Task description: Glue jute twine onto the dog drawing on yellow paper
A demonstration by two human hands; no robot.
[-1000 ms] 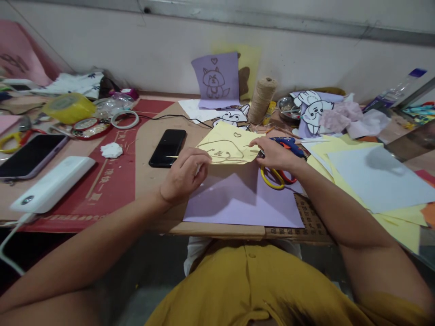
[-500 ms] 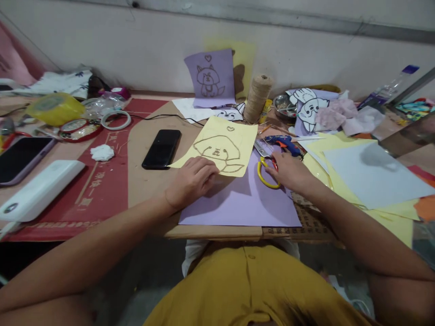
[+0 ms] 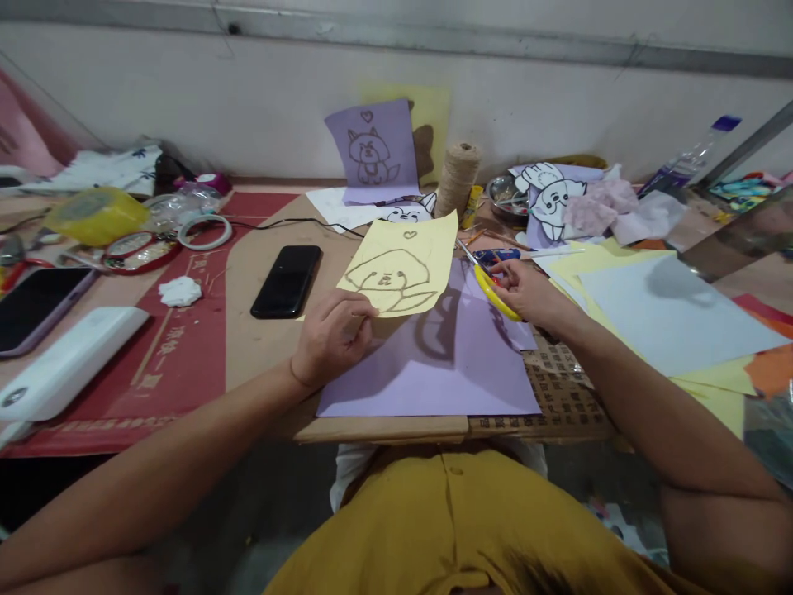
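Note:
My left hand (image 3: pixel 338 332) is closed, pinching the lower edge of a yellow sheet of paper (image 3: pixel 427 248) that carries a brown outline of an animal and a small heart. The sheet is tilted above a larger purple sheet (image 3: pixel 396 380) and casts a shadow on it. In my right hand (image 3: pixel 526 291) is a pair of scissors (image 3: pixel 499 297) with yellow and red handles, fingers closed round the grips. Their blades point up and left, beside the right edge of the yellow sheet. Behind them lies a blue glue gun (image 3: pixel 497 254), partly hidden by my hand.
A black phone (image 3: pixel 287 281) lies left of the purple sheet. Twine (image 3: pixel 458 178), a metal bowl (image 3: pixel 508 197) and a purple drawing (image 3: pixel 379 153) stand along the wall. Loose paper (image 3: pixel 681 310) spreads on the right. A white power bank (image 3: pixel 74 359) and tape roll (image 3: pixel 204 232) are left.
My right hand has lifted the scissors off the purple sheet and turned them. My left hand has raised the yellow sheet slightly. The camera view has shifted a little.

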